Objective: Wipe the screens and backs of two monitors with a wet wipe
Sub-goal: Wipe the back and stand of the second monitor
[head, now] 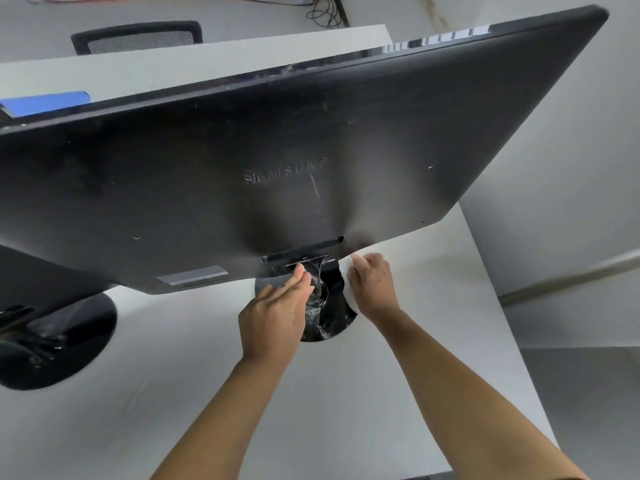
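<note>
A black monitor (277, 140) fills the view with its dusty back towards me. It stands on a round glossy base (332, 323) with a clear neck (320, 289). My left hand (273, 313) reaches under the monitor's lower edge with straight fingers touching the neck. My right hand (372, 285) grips a white wet wipe (348, 289) against the lower edge of the back, right of the neck. A second black monitor (31, 278) shows at the far left, on its own round base (59, 344).
The monitors stand on a white table (415, 393), whose right edge runs diagonally at the right. A white partition (207, 57) stands behind, with a black mesh chair (138, 38) and cables (325, 12) beyond it. A blue object (45, 102) lies at the far left.
</note>
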The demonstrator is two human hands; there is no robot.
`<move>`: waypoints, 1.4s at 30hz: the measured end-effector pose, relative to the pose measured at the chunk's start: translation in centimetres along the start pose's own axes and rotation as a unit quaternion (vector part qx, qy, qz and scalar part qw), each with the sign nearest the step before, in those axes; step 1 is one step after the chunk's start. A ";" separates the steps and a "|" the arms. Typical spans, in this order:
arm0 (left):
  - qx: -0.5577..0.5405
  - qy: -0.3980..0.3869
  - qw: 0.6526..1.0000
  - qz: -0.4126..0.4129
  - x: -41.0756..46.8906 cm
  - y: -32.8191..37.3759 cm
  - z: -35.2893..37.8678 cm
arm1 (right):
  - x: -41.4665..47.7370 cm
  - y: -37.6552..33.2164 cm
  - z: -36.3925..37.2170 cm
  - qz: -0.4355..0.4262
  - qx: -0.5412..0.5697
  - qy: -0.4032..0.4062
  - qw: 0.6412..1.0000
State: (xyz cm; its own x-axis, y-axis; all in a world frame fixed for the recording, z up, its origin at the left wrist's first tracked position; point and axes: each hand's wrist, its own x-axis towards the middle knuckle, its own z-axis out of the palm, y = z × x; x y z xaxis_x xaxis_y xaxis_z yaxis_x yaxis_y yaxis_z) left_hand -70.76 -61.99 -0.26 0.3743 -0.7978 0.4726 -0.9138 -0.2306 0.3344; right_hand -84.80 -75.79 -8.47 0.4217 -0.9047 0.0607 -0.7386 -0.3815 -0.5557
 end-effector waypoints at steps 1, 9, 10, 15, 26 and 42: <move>0.001 -0.004 1.000 -0.001 0.0 -0.1 -0.1 | -0.8 -0.6 0.3 -0.008 -0.008 0.013 1.000; -0.010 0.006 1.000 -0.004 -0.3 -0.2 0.2 | -10.5 -2.0 0.4 -0.133 0.049 -0.144 0.979; -0.018 0.003 1.000 -0.008 -0.2 -0.2 0.1 | -10.1 -1.7 0.2 -0.142 0.052 -0.172 0.973; -0.189 -0.026 0.964 -0.186 -0.4 -0.1 -2.4 | -4.7 -0.3 -1.9 0.079 0.080 -0.048 0.993; -0.622 0.090 0.408 -0.663 2.1 -8.4 -4.8 | -8.7 -3.2 0.9 0.090 0.013 -0.021 0.996; -0.664 0.088 0.347 -0.656 -3.0 -7.5 -6.5 | -10.0 -6.6 2.3 0.162 0.042 0.024 0.986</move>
State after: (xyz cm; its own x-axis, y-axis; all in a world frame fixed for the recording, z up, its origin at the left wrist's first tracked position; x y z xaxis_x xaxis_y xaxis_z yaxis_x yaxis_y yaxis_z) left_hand -64.04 -54.30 1.14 0.4418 -0.4181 -0.7937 0.8970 0.2224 0.3821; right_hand -82.98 -63.77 -7.35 0.1433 -0.9853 -0.0930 -0.7835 -0.0555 -0.6189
